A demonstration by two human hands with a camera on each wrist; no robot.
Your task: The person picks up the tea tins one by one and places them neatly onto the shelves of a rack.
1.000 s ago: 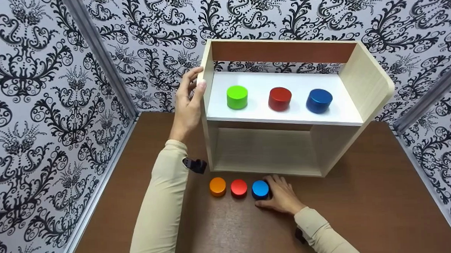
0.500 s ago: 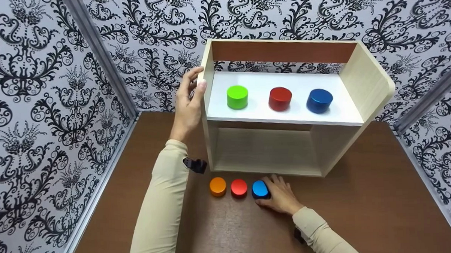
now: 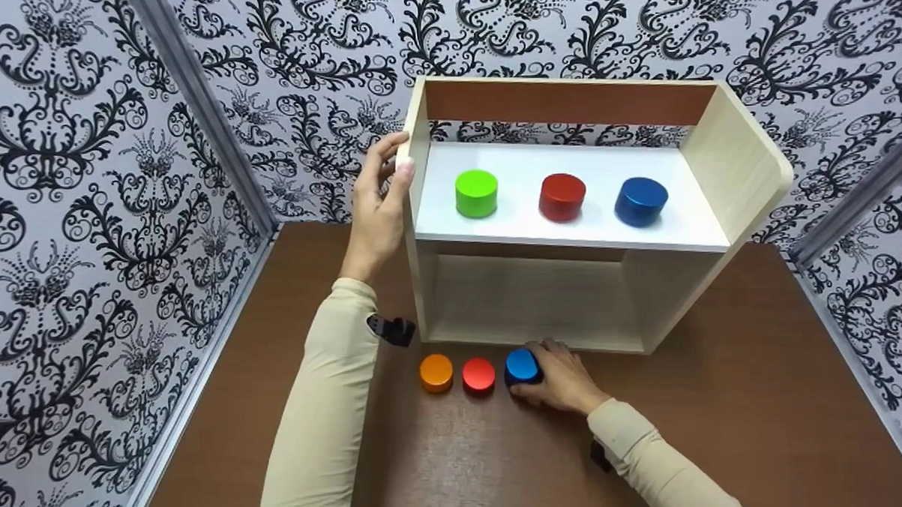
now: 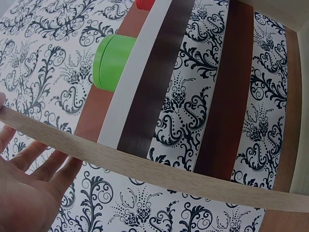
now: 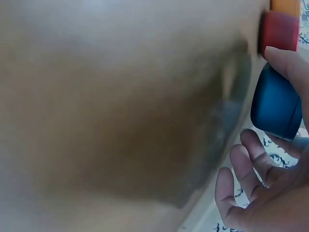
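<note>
My left hand (image 3: 378, 211) grips the front edge of the left side panel of a two-level wooden shelf (image 3: 570, 238), thumb on one side and fingers on the other. Between thumb and index finger my right hand (image 3: 562, 377) pinches a blue cylinder (image 3: 522, 365); in the right wrist view this blue cylinder (image 5: 274, 102) hangs a little off the table, its other fingers loosely bent. Left of it on the table stand a red cylinder (image 3: 478, 376) and an orange cylinder (image 3: 436, 373). A green cylinder (image 3: 477, 193), a dark red cylinder (image 3: 562, 197) and a dark blue cylinder (image 3: 641, 201) stand on the white upper board.
The shelf stands on a brown table (image 3: 771, 407), its lower compartment (image 3: 531, 299) facing me. Patterned walls (image 3: 105, 220) with metal corner strips enclose the table at the back and sides. The left side panel (image 4: 145, 166) crosses the left wrist view.
My right hand has taken hold of the blue cylinder and raised it slightly, shifting a little toward the shelf. My left hand keeps its place on the side panel.
</note>
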